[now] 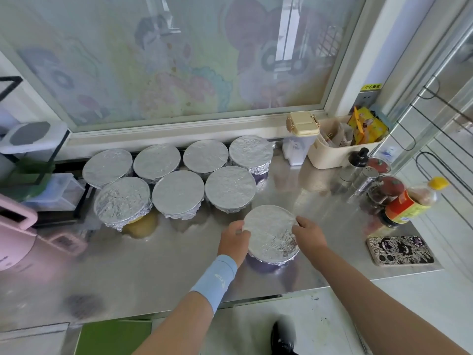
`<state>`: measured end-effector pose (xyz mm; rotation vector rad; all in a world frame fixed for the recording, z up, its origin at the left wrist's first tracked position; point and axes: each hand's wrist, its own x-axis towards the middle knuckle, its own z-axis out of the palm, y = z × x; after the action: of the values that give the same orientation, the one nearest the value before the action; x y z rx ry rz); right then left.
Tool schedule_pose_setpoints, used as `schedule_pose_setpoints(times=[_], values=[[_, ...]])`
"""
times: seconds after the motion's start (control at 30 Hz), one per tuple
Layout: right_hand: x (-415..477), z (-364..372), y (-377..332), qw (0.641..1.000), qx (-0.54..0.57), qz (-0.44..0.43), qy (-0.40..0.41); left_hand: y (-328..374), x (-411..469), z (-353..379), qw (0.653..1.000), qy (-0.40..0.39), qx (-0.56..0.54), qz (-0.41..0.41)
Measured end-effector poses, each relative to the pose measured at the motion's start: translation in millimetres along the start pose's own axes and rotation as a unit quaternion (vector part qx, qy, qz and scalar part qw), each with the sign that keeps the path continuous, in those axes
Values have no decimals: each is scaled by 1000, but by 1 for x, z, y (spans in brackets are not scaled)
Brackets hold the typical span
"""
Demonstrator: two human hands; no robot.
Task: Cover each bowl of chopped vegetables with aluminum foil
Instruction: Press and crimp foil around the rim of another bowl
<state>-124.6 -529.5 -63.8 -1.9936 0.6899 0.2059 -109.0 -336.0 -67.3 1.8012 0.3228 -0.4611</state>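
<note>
Item 1. Steel worktop (153, 265), set below a frosted window (179, 60) with a faded printed pattern.

Item 2. Back row of bowls (156, 158): four, side by side along the window ledge, each capped with aluminum foil pulled flat across the top and crimped down the sides.

Item 3. Second row of bowls (178, 192): three, just in front of the back row, covered the same way. A yellow base shows under the leftmost.

Item 4. Front bowl (271, 233): stands alone on the worktop, nearer the edge and right of centre. Foil lies over its mouth; a purple base shows below the crimped skirt.

Item 5. Left hand (234, 238), pale blue wrist sleeve (215, 280): fingers curled round the front bowl's left rim, gripping the foil edge.

Item 6. Right hand (308, 235): fingers bent round the right rim of the same bowl, holding the foil there.

Item 7. Right side of worktop: phone in a patterned case (400, 249), lying flat; sauce bottle with yellow cap (409, 201); steel shaker (364, 179); cream bin (343, 147) of packets; clear container with beige lid (300, 139).

Item 8. Left edge: pink appliance (15, 239).
</note>
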Motion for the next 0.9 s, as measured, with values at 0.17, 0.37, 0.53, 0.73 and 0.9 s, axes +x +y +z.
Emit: schedule_pose_setpoints(times=[0.17,0.37,0.53,0.73,0.9], values=[[29,-34,0,999,46,4,18,27,25,39,999,-19,41,0],[62,-49,5,999,37,15,-3,32,34,62,998,41,18,-49],[83,-47,6,999,28,42,-2,32,46,70,989,31,-79,-119],[113,-54,-12,999,40,33,-3,54,69,89,975,46,-174,-130],[139,-55,-23,998,64,21,-15,71,90,97,942,86,-255,-201]])
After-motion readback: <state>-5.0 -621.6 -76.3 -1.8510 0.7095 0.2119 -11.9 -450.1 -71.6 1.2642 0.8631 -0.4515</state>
